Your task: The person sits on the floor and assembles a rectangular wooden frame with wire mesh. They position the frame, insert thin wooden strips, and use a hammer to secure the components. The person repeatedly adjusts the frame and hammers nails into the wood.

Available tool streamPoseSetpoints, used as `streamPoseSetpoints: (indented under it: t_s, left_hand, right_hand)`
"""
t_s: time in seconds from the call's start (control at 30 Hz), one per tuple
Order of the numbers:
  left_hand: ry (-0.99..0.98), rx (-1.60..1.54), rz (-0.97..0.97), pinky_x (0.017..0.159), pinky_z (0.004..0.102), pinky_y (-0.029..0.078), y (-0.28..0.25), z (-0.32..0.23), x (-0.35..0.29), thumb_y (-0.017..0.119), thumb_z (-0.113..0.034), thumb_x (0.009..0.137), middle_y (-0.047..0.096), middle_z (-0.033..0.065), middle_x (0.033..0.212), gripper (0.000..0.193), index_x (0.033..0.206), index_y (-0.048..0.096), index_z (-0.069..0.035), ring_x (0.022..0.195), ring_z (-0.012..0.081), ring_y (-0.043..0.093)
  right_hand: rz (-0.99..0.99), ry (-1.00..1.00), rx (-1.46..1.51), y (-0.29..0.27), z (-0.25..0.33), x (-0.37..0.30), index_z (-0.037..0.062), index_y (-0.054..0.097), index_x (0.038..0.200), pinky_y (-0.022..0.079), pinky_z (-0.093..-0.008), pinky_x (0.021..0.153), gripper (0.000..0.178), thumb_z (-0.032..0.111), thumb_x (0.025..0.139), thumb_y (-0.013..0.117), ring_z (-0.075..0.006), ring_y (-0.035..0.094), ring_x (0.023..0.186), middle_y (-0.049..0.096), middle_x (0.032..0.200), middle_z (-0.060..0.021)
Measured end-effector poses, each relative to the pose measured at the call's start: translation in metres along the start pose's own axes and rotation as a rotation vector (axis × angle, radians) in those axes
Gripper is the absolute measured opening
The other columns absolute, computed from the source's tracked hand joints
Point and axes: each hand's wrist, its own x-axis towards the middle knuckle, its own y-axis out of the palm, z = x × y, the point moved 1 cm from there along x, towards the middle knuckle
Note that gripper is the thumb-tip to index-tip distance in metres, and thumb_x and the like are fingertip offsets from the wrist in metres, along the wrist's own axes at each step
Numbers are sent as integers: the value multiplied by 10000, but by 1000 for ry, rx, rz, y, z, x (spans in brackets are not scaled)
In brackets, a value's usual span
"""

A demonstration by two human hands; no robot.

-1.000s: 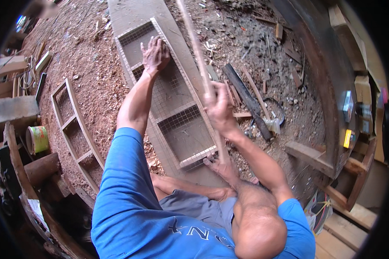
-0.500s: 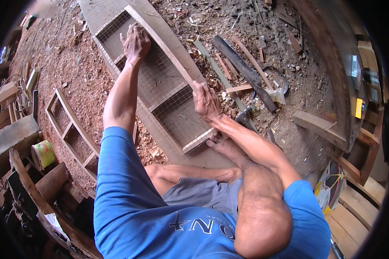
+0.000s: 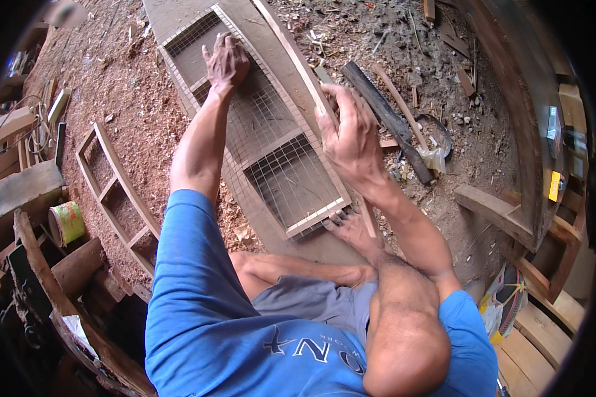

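My left hand (image 3: pixel 226 67) lies with fingers parted on the mesh-covered frame (image 3: pixel 318 218). My right hand (image 3: pixel 352 140) pinches a wooden strip (image 3: pixel 288 47) between thumb and fingers.

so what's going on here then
A person's left hand rests, fingers spread, near the far end of a mesh-covered wooden frame lying on a flat board. Their right hand holds a long wooden strip alongside the frame's right side; whether the strip touches it is hard to tell. The person's bare foot is at the near end. To the left, a second wooden frame, with no mesh visible, lies among wood shavings.
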Motion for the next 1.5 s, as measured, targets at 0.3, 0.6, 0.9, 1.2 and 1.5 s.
streamPoseSetpoints:
  t_s: [0.3, 0.6, 0.9, 1.2, 1.5]
  left_hand:
    - [35, -27, -31, 1191, 611, 186, 14, 9, -1, 414, -239, 980, 542, 183, 1407, 401, 1267, 560, 0, 1365, 346, 473]
    - [-19, 20, -52, 1209, 580, 168, 3, 0, -1, 409, -212, 966, 553, 199, 1369, 418, 1282, 547, 24, 1364, 331, 471]
    - [-61, -69, 16, 1194, 559, 217, -7, -4, 2, 471, -208, 943, 568, 210, 1336, 405, 1293, 501, -7, 1304, 350, 519]
    - [-21, -79, -12, 1194, 580, 208, -3, -2, -1, 470, -228, 937, 539, 191, 1412, 502, 1412, 483, -67, 1358, 330, 481]
    - [-19, -37, 10, 1220, 540, 169, -2, -1, -2, 457, -250, 954, 466, 180, 1504, 560, 1478, 405, -58, 1424, 314, 416]
  right_hand:
    - [-184, -230, 177, -7, 60, 65, -3, 577, 1139, 459, -291, 480, 212, 136, 981, 549, -160, 575, 624, 597, 804, -109]
    - [180, -22, -181, 94, -64, -54, -1, 518, 1265, 397, -221, 316, 287, 106, 1000, 496, -103, 447, 449, 563, 941, -128]
    - [126, -96, -286, 108, -101, -75, 17, 488, 1320, 508, -319, 359, 332, 145, 1014, 487, -206, 623, 513, 542, 974, -136]
    - [111, -85, -248, 110, -114, -65, 16, 527, 1310, 428, -236, 316, 306, 143, 1039, 460, -119, 507, 460, 522, 924, -87]
    - [95, -88, -218, 110, -113, -65, 30, 498, 1343, 426, -259, 325, 344, 61, 1003, 459, -119, 495, 480, 536, 1007, -125]
